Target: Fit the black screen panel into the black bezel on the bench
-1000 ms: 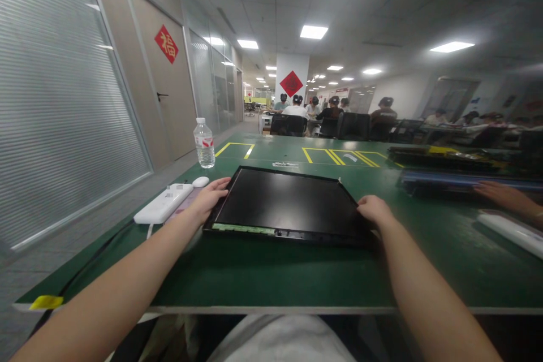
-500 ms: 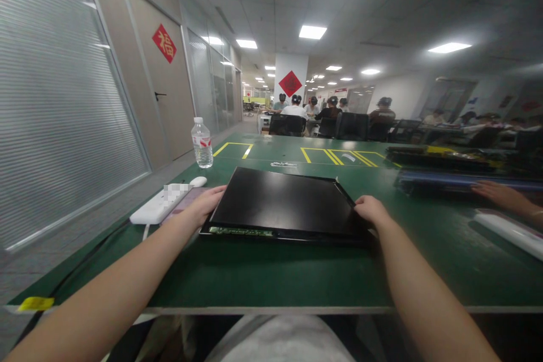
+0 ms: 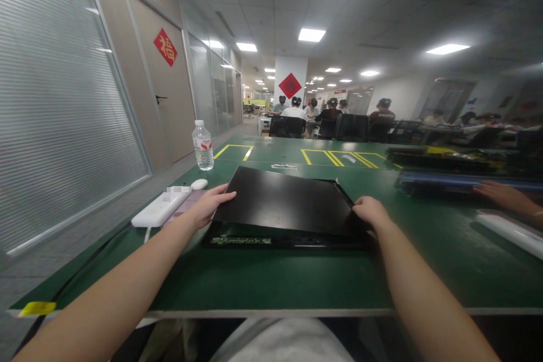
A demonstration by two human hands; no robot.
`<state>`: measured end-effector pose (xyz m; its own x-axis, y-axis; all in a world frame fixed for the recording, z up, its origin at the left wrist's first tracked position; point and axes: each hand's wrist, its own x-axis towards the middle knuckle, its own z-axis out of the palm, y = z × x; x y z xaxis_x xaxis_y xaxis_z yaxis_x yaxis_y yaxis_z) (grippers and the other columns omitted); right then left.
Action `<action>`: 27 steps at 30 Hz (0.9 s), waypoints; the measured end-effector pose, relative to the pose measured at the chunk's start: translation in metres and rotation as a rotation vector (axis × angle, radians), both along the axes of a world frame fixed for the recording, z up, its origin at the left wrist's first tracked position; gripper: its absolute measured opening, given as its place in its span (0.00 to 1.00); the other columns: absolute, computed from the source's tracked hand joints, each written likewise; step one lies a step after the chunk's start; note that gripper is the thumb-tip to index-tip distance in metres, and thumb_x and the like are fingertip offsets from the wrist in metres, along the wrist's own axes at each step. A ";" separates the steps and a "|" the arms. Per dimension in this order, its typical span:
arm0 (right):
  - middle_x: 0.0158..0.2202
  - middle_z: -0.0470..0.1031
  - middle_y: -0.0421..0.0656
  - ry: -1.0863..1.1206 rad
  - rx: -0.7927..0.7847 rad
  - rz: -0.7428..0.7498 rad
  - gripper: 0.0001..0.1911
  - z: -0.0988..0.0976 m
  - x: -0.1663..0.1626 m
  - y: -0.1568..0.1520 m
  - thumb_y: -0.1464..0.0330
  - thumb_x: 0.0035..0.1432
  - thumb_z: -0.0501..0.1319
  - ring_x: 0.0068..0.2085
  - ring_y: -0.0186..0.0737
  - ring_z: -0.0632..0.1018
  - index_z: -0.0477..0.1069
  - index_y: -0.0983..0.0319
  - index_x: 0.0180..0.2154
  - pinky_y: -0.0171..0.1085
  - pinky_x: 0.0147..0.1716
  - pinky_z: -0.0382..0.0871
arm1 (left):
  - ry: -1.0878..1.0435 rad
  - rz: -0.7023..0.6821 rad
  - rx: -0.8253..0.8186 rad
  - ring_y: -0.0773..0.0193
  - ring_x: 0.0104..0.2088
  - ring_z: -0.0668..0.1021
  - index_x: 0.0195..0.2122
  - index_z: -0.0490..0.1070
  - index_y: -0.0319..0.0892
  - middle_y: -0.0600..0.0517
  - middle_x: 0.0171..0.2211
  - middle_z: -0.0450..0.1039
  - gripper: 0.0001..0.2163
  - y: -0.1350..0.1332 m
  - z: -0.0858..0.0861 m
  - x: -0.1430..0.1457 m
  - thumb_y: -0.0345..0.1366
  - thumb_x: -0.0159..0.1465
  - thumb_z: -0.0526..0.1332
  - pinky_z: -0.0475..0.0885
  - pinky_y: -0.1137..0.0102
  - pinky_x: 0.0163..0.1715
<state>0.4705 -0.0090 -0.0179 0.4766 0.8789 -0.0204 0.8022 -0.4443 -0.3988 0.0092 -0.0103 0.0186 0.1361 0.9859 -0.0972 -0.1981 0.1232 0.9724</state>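
Observation:
A flat black display panel (image 3: 288, 201) lies in a black frame (image 3: 237, 241) on the green table (image 3: 271, 283). The panel's near edge is raised off the frame, showing a green circuit strip beneath. My left hand (image 3: 210, 206) grips the panel's left edge, fingers curled over it. On the panel's right near corner, my right hand (image 3: 371, 212) is closed round the edge.
A white power strip (image 3: 161, 207) and a white mouse (image 3: 199, 184) lie left of the panel. A water bottle (image 3: 203, 146) stands further back. Another person's hand (image 3: 503, 195) rests on dark panels at the right. Yellow tape marks cross the far table. Seated people fill the background.
The panel's near edge has lifted away from the frame, tilting up in both hands. My left hand's fingers have moved further over the panel's edge.

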 end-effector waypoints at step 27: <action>0.35 0.81 0.52 1.060 0.601 0.126 0.17 0.041 -0.009 -0.021 0.60 0.57 0.55 0.44 0.55 0.82 0.78 0.61 0.40 0.47 0.44 0.77 | -0.181 0.087 0.082 0.55 0.34 0.84 0.46 0.79 0.35 0.41 0.37 0.82 0.25 0.009 0.011 -0.008 0.48 0.75 0.46 0.78 0.66 0.33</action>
<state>0.4615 -0.0301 0.0227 0.3817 0.9210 0.0780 -0.0203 0.0927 -0.9955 0.0017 -0.0008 0.0301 0.0584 0.9983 0.0026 -0.3768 0.0196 0.9261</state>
